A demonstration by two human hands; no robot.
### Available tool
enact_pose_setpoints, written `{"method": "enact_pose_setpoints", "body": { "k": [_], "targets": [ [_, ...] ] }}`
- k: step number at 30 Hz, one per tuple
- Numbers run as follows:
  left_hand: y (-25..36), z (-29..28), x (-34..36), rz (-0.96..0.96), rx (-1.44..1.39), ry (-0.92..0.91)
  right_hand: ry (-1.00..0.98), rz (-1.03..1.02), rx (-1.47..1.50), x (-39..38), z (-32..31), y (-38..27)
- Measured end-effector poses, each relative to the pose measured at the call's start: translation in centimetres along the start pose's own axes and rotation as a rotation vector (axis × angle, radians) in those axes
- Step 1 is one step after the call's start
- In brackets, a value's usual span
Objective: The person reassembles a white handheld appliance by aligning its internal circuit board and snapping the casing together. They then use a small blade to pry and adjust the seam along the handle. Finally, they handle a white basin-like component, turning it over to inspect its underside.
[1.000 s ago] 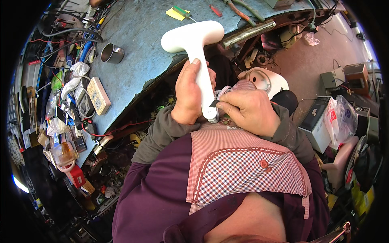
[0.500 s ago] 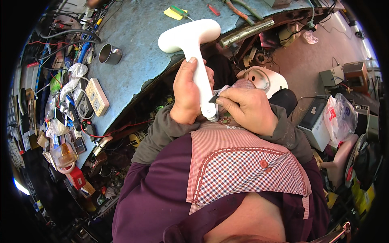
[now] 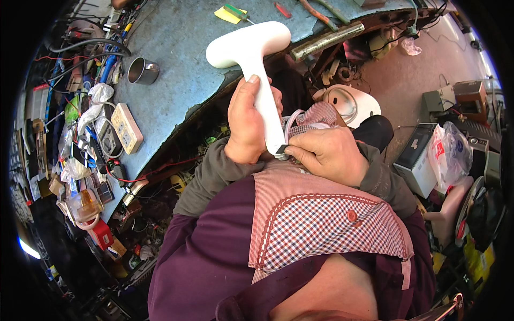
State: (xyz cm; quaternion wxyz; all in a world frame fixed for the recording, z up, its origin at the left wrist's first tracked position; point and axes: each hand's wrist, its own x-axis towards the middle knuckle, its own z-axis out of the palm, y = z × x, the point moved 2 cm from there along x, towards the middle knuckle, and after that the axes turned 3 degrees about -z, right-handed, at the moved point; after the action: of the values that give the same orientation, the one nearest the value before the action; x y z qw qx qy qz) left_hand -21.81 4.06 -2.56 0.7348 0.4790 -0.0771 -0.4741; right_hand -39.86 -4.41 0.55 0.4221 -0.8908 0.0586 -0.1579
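A white T-shaped plastic housing [image 3: 256, 51] lies across my lap, its broad curved head toward the workbench and its narrow stem pointing at me. My left hand [image 3: 245, 125] is closed round the stem, thumb along its top. Close to the stem's lower end, my right hand [image 3: 333, 154] pinches a small dark flat piece [image 3: 281, 149] against the housing; its exact kind is unclear. A pale cord [image 3: 290, 124] loops beside the stem. Beyond my right hand sits a white rounded part [image 3: 365, 109] with a circular recess.
The blue workbench [image 3: 176, 51] holds a metal cup [image 3: 143, 71], a green-handled screwdriver [image 3: 235, 12], a socket strip [image 3: 127, 128] and plier-like handles [image 3: 317, 13]. Cables and clutter crowd the left. Boxes and a plastic bag [image 3: 451, 152] stand on the right.
My right hand has shifted slightly down toward the stem's end, with the dark piece now lower on it. More of the pale cord shows. My left hand keeps its hold.
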Motion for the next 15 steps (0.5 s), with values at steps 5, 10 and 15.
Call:
{"method": "enact_pose_setpoints", "body": {
  "k": [5, 10, 15],
  "targets": [
    [0.1, -0.1, 0.2, -0.02, 0.006, -0.005, 0.077, 0.013, 0.071, 0.4, -0.2, 0.3],
    [0.0, -0.2, 0.2, -0.015, 0.018, -0.008, 0.158, 0.024, 0.097, 1.3, -0.2, 0.6],
    [-0.2, -0.3, 0.3, -0.011, -0.001, 0.0, 0.112, 0.054, 0.08, 0.8, -0.2, 0.6]
  ]
}}
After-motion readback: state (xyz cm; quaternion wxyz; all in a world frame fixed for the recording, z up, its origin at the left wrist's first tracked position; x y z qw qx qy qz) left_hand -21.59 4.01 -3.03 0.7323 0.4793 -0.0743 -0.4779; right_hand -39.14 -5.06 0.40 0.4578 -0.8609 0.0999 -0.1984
